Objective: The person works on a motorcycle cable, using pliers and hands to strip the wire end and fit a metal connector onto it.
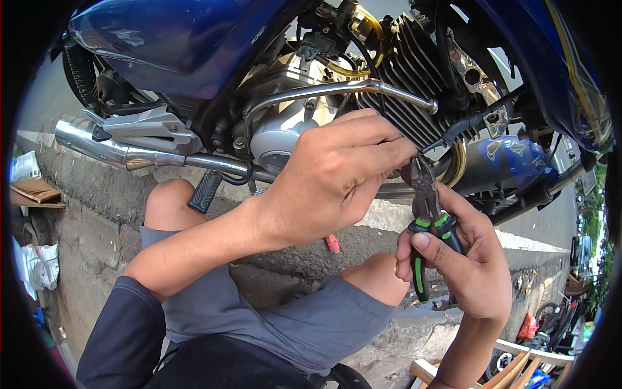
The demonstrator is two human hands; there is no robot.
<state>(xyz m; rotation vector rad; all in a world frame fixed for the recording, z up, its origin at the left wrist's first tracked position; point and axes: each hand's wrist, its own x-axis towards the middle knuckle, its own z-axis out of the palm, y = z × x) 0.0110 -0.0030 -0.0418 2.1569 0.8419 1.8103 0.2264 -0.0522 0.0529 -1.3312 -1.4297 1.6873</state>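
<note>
My right hand (463,259) grips pliers (427,194) with black-and-green handles, their jaws pointing up. My left hand (343,175) reaches across from the lower left, its fingertips pinched at the plier jaws on something too small to make out. Just above the jaws a dark cable (447,136) with a thicker sleeve runs past the finned engine (411,84) of a blue motorcycle. A silver engine cover (272,149) sits left of my left hand, partly hidden by it.
The blue tank (155,45) and chrome exhaust (110,142) span the upper left. A black foot peg (207,191) hangs over cracked pavement (97,227). My bent knees are below. Boards (35,191) and bags (42,266) lie at left; a wooden frame (505,363) stands at lower right.
</note>
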